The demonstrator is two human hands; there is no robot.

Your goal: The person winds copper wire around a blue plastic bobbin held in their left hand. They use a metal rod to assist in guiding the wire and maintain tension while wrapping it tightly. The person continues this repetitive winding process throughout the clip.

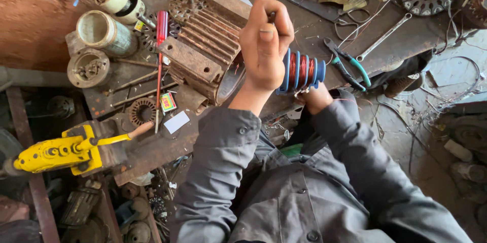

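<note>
My left hand (264, 45) is raised in a fist over the rusty finned motor housing (200, 50), fingers closed on a thin dark item whose tip shows at the top of the fist; I cannot tell what it is. Just right of it is a blue ribbed former wound with copper wire (303, 72). My right hand (315, 100) grips that former from below and is mostly hidden behind it. The housing lies on its side on the metal workbench (406, 40), with copper windings visible in its open end.
A red-handled screwdriver (161, 32) lies left of the housing. Green-handled pliers (350, 65), a wrench (385, 35) and shears (312, 7) lie right of it. A yellow hand-crank tool (61, 151) sits at lower left, with motor parts (104, 32) beyond it. Scrap covers the floor.
</note>
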